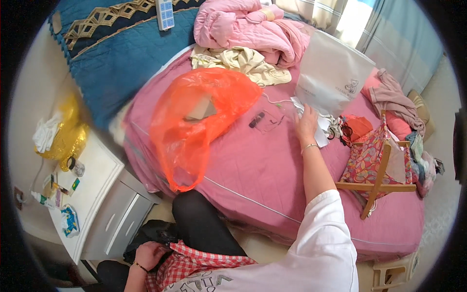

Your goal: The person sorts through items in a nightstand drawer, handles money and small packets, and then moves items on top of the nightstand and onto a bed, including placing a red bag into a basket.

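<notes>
Right of the orange plastic bag (187,134), the right hand (306,125) reaches over white paper (322,138) beside cables (334,128); I cannot tell whether it pinches either. Below the bag, the left hand (150,255) rests by red gingham cloth (206,257), grip unclear. A light pinch, avoiding cables, seems wisest. Bare pink bedsheet (248,160) beside the bag gives room; its piped edge (253,199) runs below.

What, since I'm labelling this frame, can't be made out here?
All in the head view:
Left hand: any grip, hidden by its own back.
Right hand: whether it grips the white paper; too small to tell.
Orange bag: full contents, veiled by its plastic.
Blue-squared white panel: cut off by the top edge.
</notes>
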Demonstrator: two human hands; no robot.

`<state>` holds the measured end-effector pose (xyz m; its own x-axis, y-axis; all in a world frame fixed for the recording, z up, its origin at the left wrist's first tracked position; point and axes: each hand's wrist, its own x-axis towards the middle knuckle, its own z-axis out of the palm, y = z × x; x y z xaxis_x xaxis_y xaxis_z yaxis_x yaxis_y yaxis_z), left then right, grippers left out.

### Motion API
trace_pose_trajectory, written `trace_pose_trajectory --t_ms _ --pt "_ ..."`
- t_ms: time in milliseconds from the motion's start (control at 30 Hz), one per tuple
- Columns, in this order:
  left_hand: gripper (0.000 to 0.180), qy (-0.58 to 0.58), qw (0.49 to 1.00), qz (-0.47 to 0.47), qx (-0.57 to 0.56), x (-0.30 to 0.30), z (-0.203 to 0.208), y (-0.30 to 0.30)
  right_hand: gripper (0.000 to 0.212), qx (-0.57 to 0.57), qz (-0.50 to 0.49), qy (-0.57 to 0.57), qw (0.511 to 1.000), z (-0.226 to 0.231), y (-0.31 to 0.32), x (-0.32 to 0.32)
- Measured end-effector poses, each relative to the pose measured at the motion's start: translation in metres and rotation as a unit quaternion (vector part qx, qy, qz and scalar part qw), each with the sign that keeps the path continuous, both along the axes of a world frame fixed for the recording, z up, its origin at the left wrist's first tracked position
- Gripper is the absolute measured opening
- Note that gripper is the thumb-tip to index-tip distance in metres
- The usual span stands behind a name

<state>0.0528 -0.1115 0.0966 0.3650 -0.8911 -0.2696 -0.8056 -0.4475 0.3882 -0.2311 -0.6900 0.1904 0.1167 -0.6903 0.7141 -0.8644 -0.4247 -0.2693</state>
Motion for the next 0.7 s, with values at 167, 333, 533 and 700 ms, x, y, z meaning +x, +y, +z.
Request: trace_pose_trajectory --t_ms 167,333,533,700 --pt "0.019 0.092 0.969 0.098 -0.209 -0.008 0.049 -0.035 0.050 0.050 -0.051 0.094 0.993 0.004 -0.003 0.026" --pt "0.031 0.338 0.841 0.210 -0.367 -0.010 0.096 -0.107 0.044 0.177 -0.045 0.122 0.976 0.003 -0.021 0.033" --pt "0.034 0.485 0.761 0.279 -0.329 -0.016 0.152 -0.193 0.050 0.115 -0.072 -0.159 0.978 -0.017 -0.029 0.015" --pt "0.018 0.537 0.697 0.256 -0.400 -0.010 0.134 -0.207 0.049 0.071 0.162 -0.463 0.868 0.030 0.002 0.024"
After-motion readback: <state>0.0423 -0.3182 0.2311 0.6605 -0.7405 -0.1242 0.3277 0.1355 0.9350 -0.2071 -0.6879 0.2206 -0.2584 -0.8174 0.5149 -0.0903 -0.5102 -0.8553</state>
